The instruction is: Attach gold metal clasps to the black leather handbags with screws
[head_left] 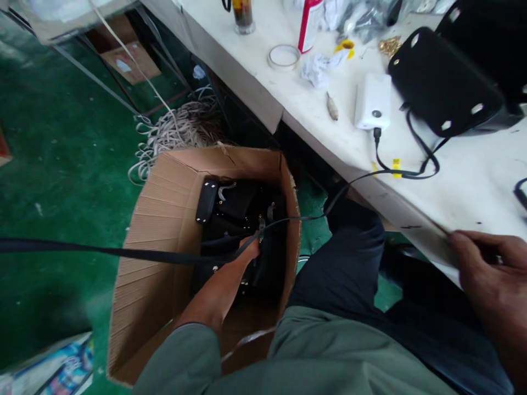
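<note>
My left hand (pixel 250 248) reaches down into a tall cardboard box (pixel 156 219) beside my leg. It looks closed at the handle of a black handbag (pixel 267 263), though the fingertips are partly hidden. Several more black handbags (pixel 236 200) with small metal fittings lie packed in the box, some handles wrapped in clear film. At the edge of the white table (pixel 465 186), my right hand (pixel 489 269) has its fingers curled in. A small glint shows between them, but what they hold is unclear. Another black bag (pixel 448 82) lies on the table, its metal-footed base towards me.
A black cable (pixel 304 218) runs from a white power bank (pixel 374 101) across my view above the box. Also on the table are a tape roll (pixel 284 57), a red-and-white bottle (pixel 308 27) and a glass (pixel 244 16). Tangled white strapping (pixel 185 126) lies behind the box.
</note>
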### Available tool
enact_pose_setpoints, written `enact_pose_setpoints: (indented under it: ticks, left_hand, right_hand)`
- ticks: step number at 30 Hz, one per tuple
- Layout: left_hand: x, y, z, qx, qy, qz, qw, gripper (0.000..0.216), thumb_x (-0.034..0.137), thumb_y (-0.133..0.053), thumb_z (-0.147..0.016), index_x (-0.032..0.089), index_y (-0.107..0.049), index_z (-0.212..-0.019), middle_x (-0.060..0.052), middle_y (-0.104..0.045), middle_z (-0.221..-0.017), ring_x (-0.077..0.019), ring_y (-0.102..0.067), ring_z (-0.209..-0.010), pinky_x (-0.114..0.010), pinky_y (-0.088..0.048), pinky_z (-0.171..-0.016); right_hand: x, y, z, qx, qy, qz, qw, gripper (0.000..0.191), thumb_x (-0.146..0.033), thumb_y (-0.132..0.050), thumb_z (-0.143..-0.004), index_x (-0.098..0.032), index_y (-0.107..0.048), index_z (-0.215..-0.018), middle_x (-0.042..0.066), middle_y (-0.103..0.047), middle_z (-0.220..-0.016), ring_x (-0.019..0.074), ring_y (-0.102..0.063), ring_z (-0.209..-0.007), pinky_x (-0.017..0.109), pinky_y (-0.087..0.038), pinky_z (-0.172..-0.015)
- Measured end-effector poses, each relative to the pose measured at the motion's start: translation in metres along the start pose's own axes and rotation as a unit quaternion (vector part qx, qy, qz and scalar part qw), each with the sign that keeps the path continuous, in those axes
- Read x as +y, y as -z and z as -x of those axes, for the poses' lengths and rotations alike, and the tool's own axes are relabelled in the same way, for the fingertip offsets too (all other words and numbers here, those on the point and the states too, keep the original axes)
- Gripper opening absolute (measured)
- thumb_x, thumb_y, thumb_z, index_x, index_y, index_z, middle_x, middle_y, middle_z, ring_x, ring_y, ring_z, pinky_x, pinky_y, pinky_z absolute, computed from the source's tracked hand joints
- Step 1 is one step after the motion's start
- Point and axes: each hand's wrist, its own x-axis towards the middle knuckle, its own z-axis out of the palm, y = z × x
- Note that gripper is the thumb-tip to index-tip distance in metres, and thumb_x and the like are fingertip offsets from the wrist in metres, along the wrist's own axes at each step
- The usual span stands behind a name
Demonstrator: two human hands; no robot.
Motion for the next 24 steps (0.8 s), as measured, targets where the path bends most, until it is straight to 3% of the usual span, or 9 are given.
enact_pose_setpoints:
  ticks: [3, 8, 10, 14, 17, 21, 24]
  left_hand:
    - [0.011, 0.009, -0.010, 0.003, -0.012, 0.008, 1.000, 0.049, 0.039, -0.064, -0.098, 0.019, -0.052, -0.141, -0.013, -0.058, -0.138, -0.0276, -0.063, -0.118, -0.051, -0.056, -0.099]
    - [0.012, 0.016, -0.008, 0.000, -0.037, 0.031, 0.999, 0.079, 0.026, -0.068, -0.094, 0.029, -0.026, -0.161, -0.015, -0.048, -0.154, -0.0301, -0.060, -0.128, -0.048, -0.049, -0.110]
    - [0.010, 0.019, -0.009, -0.010, -0.060, 0.044, 0.997, 0.074, 0.027, -0.067, -0.095, 0.030, -0.031, -0.159, -0.013, -0.046, -0.156, -0.0296, -0.057, -0.132, -0.049, -0.047, -0.112]
    - [0.011, 0.026, -0.021, -0.041, -0.089, 0.062, 0.993, 0.044, 0.035, -0.064, -0.098, 0.023, -0.056, -0.139, -0.012, -0.054, -0.147, -0.0283, -0.058, -0.128, -0.053, -0.050, -0.108]
    - [0.012, 0.030, -0.022, -0.040, -0.075, 0.065, 0.994, 0.036, 0.034, -0.065, -0.098, 0.020, -0.062, -0.131, -0.011, -0.059, -0.140, -0.0266, -0.061, -0.123, -0.051, -0.053, -0.104]
    - [-0.001, 0.037, 0.019, 0.016, -0.030, 0.065, 0.997, 0.036, 0.027, -0.067, -0.096, 0.020, -0.062, -0.130, -0.011, -0.057, -0.143, -0.0264, -0.060, -0.125, -0.049, -0.052, -0.106]
    - [-0.018, 0.044, 0.078, 0.078, 0.020, 0.060, 0.995, 0.048, 0.007, -0.066, -0.086, 0.027, -0.067, -0.129, -0.003, -0.059, -0.144, -0.0212, -0.062, -0.128, -0.033, -0.050, -0.110]
  right_hand:
    - [0.003, -0.001, 0.000, 0.005, 0.016, -0.003, 1.000, 0.029, -0.047, -0.072, -0.080, -0.024, -0.081, -0.095, 0.010, -0.077, -0.090, 0.0332, -0.073, -0.092, 0.044, -0.053, -0.081]
    - [0.002, -0.003, 0.000, 0.019, 0.023, -0.014, 0.999, 0.027, -0.046, -0.073, -0.081, -0.023, -0.081, -0.094, 0.010, -0.077, -0.087, 0.0322, -0.073, -0.086, 0.042, -0.053, -0.074]
    - [0.000, -0.004, 0.000, 0.018, 0.022, -0.012, 1.000, 0.026, -0.045, -0.073, -0.081, -0.023, -0.080, -0.094, 0.010, -0.077, -0.087, 0.0314, -0.073, -0.086, 0.041, -0.053, -0.075]
    - [0.000, -0.004, -0.002, 0.009, 0.041, -0.010, 0.999, 0.028, -0.046, -0.070, -0.082, -0.021, -0.079, -0.091, 0.010, -0.076, -0.087, 0.0298, -0.073, -0.086, 0.040, -0.053, -0.077]
    - [0.001, -0.003, -0.003, 0.006, 0.075, -0.037, 0.996, 0.030, -0.047, -0.068, -0.083, -0.019, -0.078, -0.088, 0.009, -0.076, -0.085, 0.0268, -0.072, -0.084, 0.037, -0.053, -0.078]
    - [0.005, -0.004, -0.004, 0.010, 0.100, -0.065, 0.993, 0.030, -0.047, -0.067, -0.084, -0.020, -0.077, -0.086, 0.008, -0.075, -0.085, 0.0242, -0.070, -0.084, 0.035, -0.051, -0.079]
    - [0.010, -0.005, -0.004, 0.004, 0.113, -0.091, 0.989, 0.029, -0.048, -0.066, -0.085, -0.021, -0.077, -0.085, 0.007, -0.075, -0.086, 0.0231, -0.069, -0.083, 0.034, -0.051, -0.080]
